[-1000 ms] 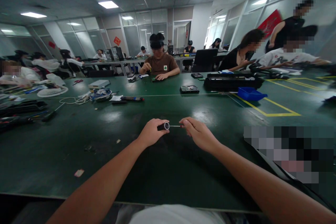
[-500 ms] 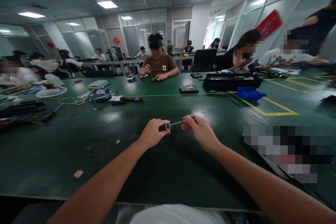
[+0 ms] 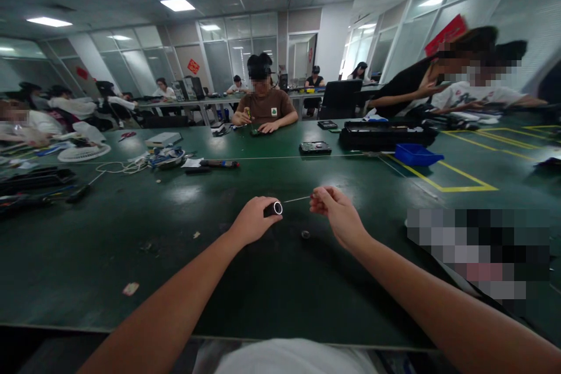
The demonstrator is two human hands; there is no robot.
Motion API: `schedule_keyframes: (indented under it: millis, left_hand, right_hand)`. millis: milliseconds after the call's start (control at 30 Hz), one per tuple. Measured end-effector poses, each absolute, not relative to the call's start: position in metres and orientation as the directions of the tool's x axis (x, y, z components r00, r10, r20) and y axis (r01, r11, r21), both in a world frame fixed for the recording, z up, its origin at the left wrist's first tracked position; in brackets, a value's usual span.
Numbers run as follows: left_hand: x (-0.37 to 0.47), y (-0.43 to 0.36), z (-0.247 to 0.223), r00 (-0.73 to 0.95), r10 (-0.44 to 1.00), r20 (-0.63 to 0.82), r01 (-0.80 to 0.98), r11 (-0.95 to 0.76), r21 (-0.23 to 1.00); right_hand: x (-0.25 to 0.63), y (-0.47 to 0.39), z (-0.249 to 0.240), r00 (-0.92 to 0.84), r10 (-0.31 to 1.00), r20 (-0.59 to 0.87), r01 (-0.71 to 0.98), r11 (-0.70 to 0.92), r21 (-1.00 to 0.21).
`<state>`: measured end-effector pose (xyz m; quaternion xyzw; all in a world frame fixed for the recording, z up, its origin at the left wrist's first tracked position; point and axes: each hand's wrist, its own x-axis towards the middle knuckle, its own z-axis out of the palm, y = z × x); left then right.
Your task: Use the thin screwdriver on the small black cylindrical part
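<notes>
My left hand (image 3: 253, 221) is closed around a short black cylinder (image 3: 272, 209), whose open end with a bright ring points to the right. In my right hand (image 3: 331, 209) a thin screwdriver (image 3: 298, 199) is pinched, its metal shaft reaching left and its reddish handle mostly covered by my fingers. The shaft's tip is close to the upper right of the cylinder's ring; whether they touch I cannot tell. A small round, clear-looking piece (image 3: 305, 235) is below the screwdriver, over the green table (image 3: 272, 298).
Ahead lie a hard drive (image 3: 315, 148), a blue bin (image 3: 417, 155), a long black casing (image 3: 388, 134) and a dark tool (image 3: 220, 164). Bundled cables (image 3: 166, 157) and a white fan (image 3: 85, 152) are at left. Across the table a person (image 3: 265, 102) works on a small board.
The screwdriver has drawn back right and slightly up from the cylinder's end. The small round piece now shows below, and the cylinder's end looks hollow. A person at right leans further over.
</notes>
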<state>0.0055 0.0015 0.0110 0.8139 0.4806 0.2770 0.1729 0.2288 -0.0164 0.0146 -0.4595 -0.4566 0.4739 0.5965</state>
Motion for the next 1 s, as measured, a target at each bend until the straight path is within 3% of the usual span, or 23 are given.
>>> schedule_keyframes:
  millis: [200, 367, 567, 667, 833, 1000]
  left_hand:
    - [0.008, -0.005, 0.018, 0.274, 0.913, 0.302, 0.582, -0.408, 0.704]
    - [0.019, -0.018, 0.03, 0.323, 0.934, 0.154, 0.563, -0.321, 0.762]
    - [0.043, -0.026, 0.034, 0.56, 0.827, 0.041, 0.654, -0.472, 0.591]
    - [0.052, -0.023, 0.027, 0.64, 0.768, 0.025, 0.683, -0.583, 0.441]
    - [0.061, -0.019, 0.02, 0.672, 0.74, -0.035, 0.723, -0.646, 0.245]
    - [0.066, -0.019, 0.023, 0.673, 0.738, -0.044, 0.73, -0.655, 0.196]
  right_hand:
    - [0.233, -0.014, 0.015, 0.191, 0.967, 0.169, -0.07, 0.185, -0.98]
    - [0.235, -0.015, 0.016, 0.18, 0.954, 0.241, 0.007, 0.243, -0.97]
    - [0.236, -0.016, 0.017, 0.185, 0.943, 0.278, 0.045, 0.274, -0.961]
    - [0.236, -0.015, 0.017, 0.187, 0.94, 0.286, 0.042, 0.283, -0.958]
    - [0.236, -0.016, 0.019, 0.183, 0.945, 0.272, 0.026, 0.272, -0.962]
    - [0.236, -0.015, 0.018, 0.169, 0.944, 0.283, 0.026, 0.283, -0.959]
